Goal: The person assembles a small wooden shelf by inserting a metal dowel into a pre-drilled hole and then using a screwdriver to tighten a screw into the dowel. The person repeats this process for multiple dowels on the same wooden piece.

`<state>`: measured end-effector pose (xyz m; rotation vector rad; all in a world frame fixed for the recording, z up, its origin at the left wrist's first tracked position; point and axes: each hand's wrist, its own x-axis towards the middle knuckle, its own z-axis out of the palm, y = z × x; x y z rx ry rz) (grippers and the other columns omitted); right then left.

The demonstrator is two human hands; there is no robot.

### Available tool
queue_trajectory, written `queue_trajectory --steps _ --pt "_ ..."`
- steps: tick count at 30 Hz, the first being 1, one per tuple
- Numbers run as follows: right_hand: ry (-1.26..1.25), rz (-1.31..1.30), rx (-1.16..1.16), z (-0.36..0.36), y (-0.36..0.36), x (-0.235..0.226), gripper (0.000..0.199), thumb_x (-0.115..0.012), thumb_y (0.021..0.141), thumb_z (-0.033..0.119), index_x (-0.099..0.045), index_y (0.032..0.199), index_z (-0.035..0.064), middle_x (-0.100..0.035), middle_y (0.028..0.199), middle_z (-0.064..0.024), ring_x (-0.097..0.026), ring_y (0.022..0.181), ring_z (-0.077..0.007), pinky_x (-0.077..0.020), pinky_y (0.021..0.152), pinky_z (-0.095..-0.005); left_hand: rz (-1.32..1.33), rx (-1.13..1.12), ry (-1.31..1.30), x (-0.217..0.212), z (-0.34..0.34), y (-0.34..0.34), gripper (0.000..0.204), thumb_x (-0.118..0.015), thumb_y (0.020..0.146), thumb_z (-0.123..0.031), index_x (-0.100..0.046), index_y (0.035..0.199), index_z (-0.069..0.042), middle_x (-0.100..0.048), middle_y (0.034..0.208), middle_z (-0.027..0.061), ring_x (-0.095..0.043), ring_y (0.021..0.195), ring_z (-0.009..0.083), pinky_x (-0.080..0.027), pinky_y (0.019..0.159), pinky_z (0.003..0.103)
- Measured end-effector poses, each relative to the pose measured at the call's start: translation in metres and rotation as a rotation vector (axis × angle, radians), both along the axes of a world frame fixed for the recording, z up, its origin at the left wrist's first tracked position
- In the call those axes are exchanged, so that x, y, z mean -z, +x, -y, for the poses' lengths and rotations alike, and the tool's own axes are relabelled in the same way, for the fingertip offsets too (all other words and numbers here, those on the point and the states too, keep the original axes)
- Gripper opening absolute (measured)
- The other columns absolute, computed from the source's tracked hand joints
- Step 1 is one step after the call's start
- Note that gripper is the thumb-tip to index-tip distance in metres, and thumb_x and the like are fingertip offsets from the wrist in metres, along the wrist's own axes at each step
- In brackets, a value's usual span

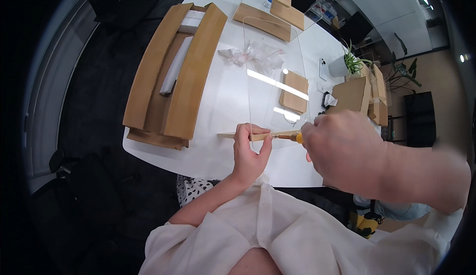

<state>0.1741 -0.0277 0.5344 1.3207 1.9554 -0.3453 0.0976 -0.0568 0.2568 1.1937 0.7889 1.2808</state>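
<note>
While the left hand (250, 148) pinches a thin wooden strip (248, 136) at the near edge of the white tabletop (218, 106), the right hand (342, 151) is closed around an orange-handled tool (296, 137) whose tip meets the strip's right end. A clear acrylic sheet (275, 71) rises from the strip and runs away across the tabletop; it looks stiff but light, slick, and easy to scratch or crack, so its edges and the wooden strip are judged the safest places to hold. Beyond it lies a small wooden board (293, 91), seen through the sheet, and crumpled clear wrapping (253, 54). A long open cardboard box (173, 71) fills the left edge. More boards (270, 4) sit at the far edge, and a potted plant (347, 64) with another cardboard box (354, 96) crowds the right edge, close to the working hand.
</note>
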Motion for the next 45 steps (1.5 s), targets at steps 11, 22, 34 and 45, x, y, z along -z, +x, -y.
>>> queue_trajectory --steps 11,22,34,45 --pt "0.257 -0.036 -1.22 0.009 0.031 0.005 0.023 -0.076 0.071 0.011 -0.067 0.087 -0.0021 -0.059 0.077 -0.0071 -0.06 0.072 -0.0163 -0.0539 0.059 -0.029 0.016 0.002 -0.007 0.002 -0.002 0.002 0.027 -0.071 0.088 0.001 -0.049 0.102 -0.004 -0.063 0.099 0.0092 -0.059 0.092 0.0224 -0.045 0.085 0.036" --pt "-0.103 0.018 0.592 -0.021 0.005 -0.005 0.014 -0.071 0.089 0.008 -0.065 0.087 -0.0046 -0.066 0.082 -0.0127 -0.066 0.069 -0.0263 -0.0568 0.066 -0.0367 -0.012 0.004 -0.019 -0.001 -0.004 0.002 0.027 -0.071 0.088 0.001 -0.048 0.1 -0.005 -0.064 0.097 0.0095 -0.06 0.09 0.021 -0.046 0.084 0.035" --pt "0.198 -0.161 -0.758 0.005 0.025 0.009 0.01 -0.07 0.084 0.006 -0.068 0.081 -0.0032 -0.063 0.079 -0.008 -0.067 0.073 -0.0221 -0.0552 0.061 -0.0311 0.032 0.008 -0.035 -0.001 -0.008 0.002 0.026 -0.07 0.089 0.001 -0.047 0.1 -0.004 -0.065 0.097 0.0092 -0.061 0.091 0.0205 -0.047 0.084 0.035" --pt "0.147 -0.18 -0.176 0.003 0.012 -0.001 0.022 -0.074 0.082 0.007 -0.058 0.097 0.001 -0.068 0.082 -0.0142 -0.07 0.084 -0.0302 -0.0541 0.063 -0.0414 -0.047 0.027 0.018 0.003 -0.004 0.001 0.021 -0.064 0.092 0.007 -0.048 0.103 -0.002 -0.061 0.101 0.0093 -0.057 0.093 0.0136 -0.046 0.087 0.028"
